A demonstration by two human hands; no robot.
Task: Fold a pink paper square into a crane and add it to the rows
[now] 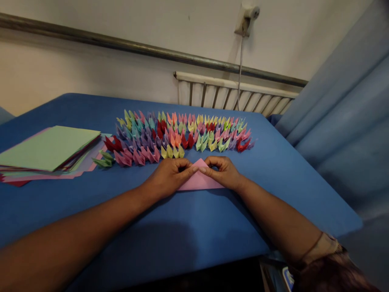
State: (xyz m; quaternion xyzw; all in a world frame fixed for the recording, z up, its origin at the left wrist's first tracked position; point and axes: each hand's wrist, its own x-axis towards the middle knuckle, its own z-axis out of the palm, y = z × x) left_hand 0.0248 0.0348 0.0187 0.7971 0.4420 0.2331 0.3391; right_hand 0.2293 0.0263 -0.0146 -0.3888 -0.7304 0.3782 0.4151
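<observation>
A pink sheet of paper [201, 182], folded into a triangle with its tip pointing away from me, is held just above or on the blue table. My left hand [170, 174] pinches it near the tip from the left, thumb on top and fingers curled behind. From the right, my right hand [223, 172] grips it the same way, its thumb almost touching the left one. The fingertips behind the paper are hidden. Just beyond my hands stand rows of small folded paper cranes [173, 152] in many colours.
A stack of coloured paper sheets [54, 148], light green on top, lies at the left of the blue table [291, 182]. Behind are a wall pipe [146, 48], a radiator [221, 87] and a socket with a hanging cord [246, 22]. A blue curtain [343, 101] hangs at right.
</observation>
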